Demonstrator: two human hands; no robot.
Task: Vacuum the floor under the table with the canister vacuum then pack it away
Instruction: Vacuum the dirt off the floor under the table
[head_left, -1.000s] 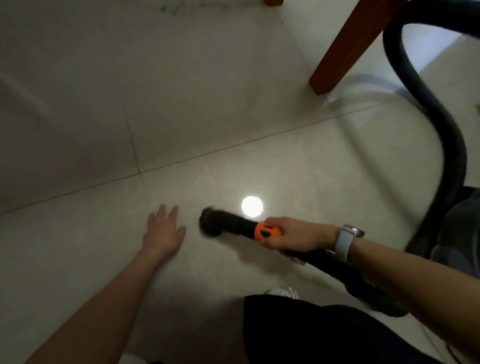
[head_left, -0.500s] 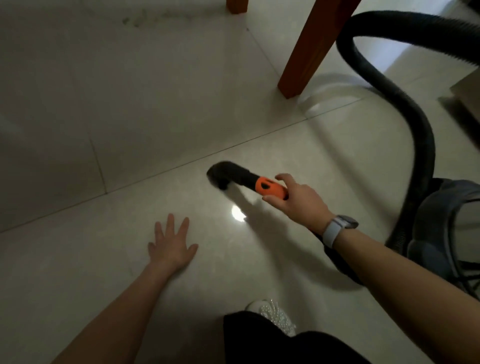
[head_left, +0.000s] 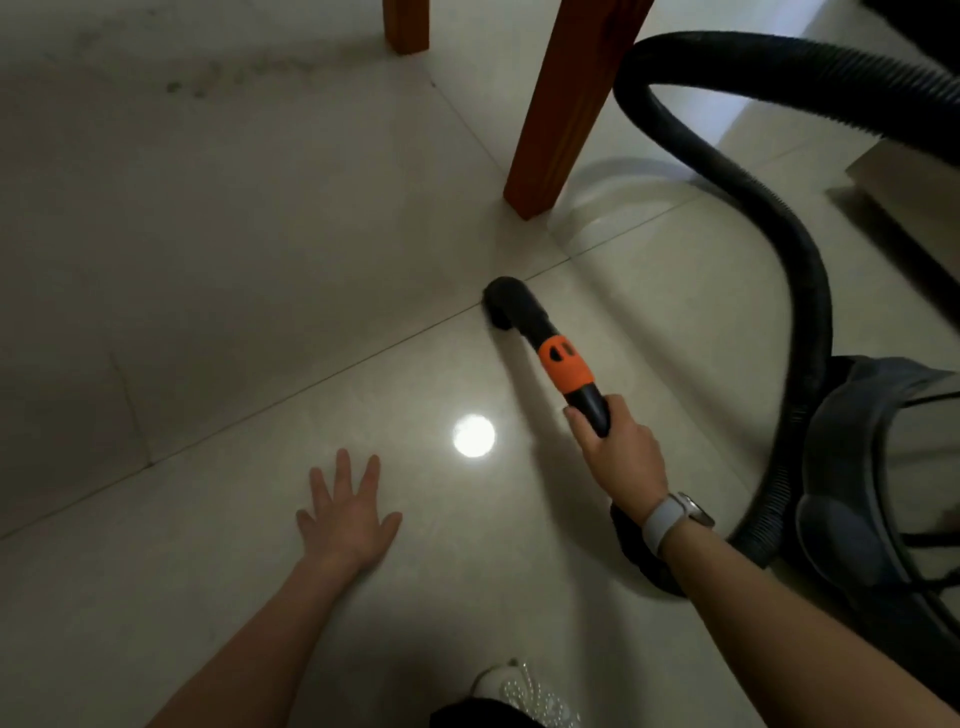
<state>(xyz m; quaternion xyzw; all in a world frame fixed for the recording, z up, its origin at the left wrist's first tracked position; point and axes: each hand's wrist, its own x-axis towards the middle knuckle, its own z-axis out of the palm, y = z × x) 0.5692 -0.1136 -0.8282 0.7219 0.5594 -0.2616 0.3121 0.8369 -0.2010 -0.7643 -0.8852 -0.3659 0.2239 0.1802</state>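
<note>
My right hand (head_left: 621, 449) grips the black vacuum wand just behind its orange collar (head_left: 563, 366). The round black nozzle (head_left: 506, 304) touches the pale tiled floor (head_left: 234, 234) on a grout line, a short way in front of a brown wooden table leg (head_left: 558, 114). My left hand (head_left: 348, 512) lies flat on the floor with fingers spread, left of the wand. The ribbed black hose (head_left: 789, 244) loops from the wand up and round to the grey canister vacuum (head_left: 878, 467) at the right edge.
A second table leg (head_left: 408, 23) stands farther back. Dusty marks (head_left: 234, 73) streak the tiles at the upper left. A round light reflection (head_left: 472, 435) shines on the floor between my hands. My white shoe (head_left: 524, 693) shows at the bottom. A low pale ledge (head_left: 904, 161) sits at the right.
My right hand has pushed the nozzle forward and to the right, toward the table leg, and now holds the wand farther back. My left hand stays flat on the floor.
</note>
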